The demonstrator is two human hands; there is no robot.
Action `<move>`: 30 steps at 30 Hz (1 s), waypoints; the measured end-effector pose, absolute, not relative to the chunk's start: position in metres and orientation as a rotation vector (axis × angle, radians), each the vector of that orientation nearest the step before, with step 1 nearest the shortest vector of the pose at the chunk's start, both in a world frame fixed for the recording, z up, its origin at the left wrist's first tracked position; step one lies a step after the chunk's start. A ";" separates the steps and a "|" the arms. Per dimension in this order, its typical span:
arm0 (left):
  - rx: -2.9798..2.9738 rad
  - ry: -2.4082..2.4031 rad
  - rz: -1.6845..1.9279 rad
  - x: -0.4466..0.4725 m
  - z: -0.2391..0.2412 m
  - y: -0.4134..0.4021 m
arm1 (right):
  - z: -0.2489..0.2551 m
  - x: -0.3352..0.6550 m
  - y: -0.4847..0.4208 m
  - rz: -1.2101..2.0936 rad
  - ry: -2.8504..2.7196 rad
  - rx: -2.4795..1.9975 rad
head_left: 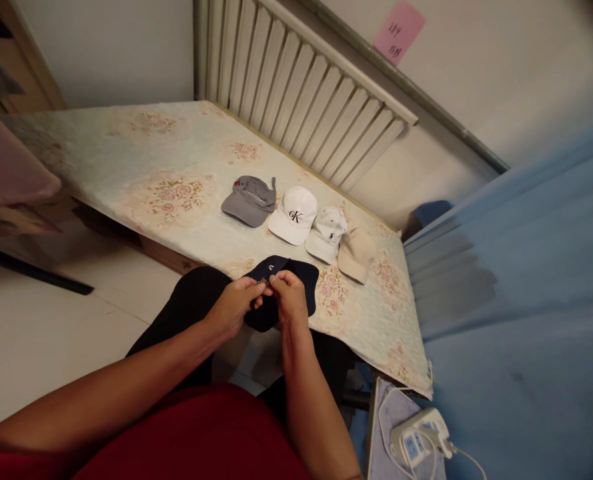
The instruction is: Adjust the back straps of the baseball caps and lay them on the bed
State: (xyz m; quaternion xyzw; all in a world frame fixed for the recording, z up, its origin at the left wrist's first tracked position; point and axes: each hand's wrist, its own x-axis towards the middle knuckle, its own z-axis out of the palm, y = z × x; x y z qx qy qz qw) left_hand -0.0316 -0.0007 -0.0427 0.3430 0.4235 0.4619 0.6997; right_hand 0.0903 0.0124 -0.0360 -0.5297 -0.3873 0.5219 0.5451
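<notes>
A dark navy cap (307, 280) with a small light emblem lies at the near edge of the table, just over my lap. My left hand (232, 305) is closed, thumb and fingers pinching a small part at the middle of this cap, perhaps its strap. From the other side my right hand (291, 297) pinches the same spot, its fingertips almost touching the left ones. The pinched piece is too small to make out clearly. Beyond the hands stand a grey cap (249, 207), a white cap with black letters (293, 217), a white cap with a small dark logo (326, 233) and a beige cap (356, 253), side by side.
A floral cloth covers the table (116, 167). Behind it a radiator (296, 87) runs along the wall. A blue curtain (516, 300) hangs at the right. A white device with cables (419, 437) sits on a low stand at the lower right.
</notes>
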 end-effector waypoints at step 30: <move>0.817 0.999 1.068 -0.028 -0.044 -0.003 | -0.036 0.085 0.010 1.208 -0.815 -1.249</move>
